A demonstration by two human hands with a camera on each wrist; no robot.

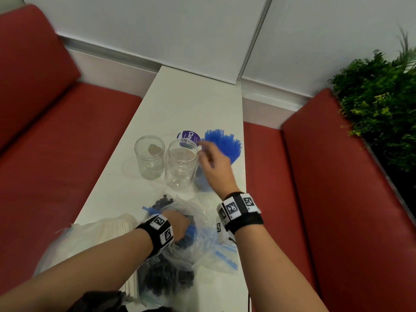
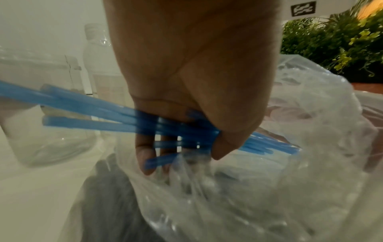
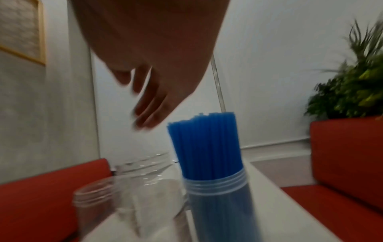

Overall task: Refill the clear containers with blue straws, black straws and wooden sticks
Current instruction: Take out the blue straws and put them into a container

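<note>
My left hand [image 1: 181,225] reaches into a clear plastic bag [image 1: 202,242] at the table's near end. In the left wrist view it [image 2: 180,155] grips a bunch of blue straws [image 2: 93,117]. Two empty clear jars [image 1: 149,158] [image 1: 181,165] stand mid-table. To their right, a third jar [image 3: 219,204] is packed with upright blue straws [image 3: 205,144] [image 1: 225,143]. My right hand [image 1: 202,149] [image 3: 143,111] hovers just above and left of those straws, fingers spread, holding nothing. Black straws [image 1: 166,275] lie in a bag under my left forearm. Pale wooden sticks [image 1: 117,228] lie bagged to the left.
A purple round lid [image 1: 190,136] lies behind the jars. The narrow white table [image 1: 193,102] runs between two red benches [image 1: 74,136] [image 1: 337,176]. A green plant [image 1: 378,100] stands at the right, and a white wall closes the far end.
</note>
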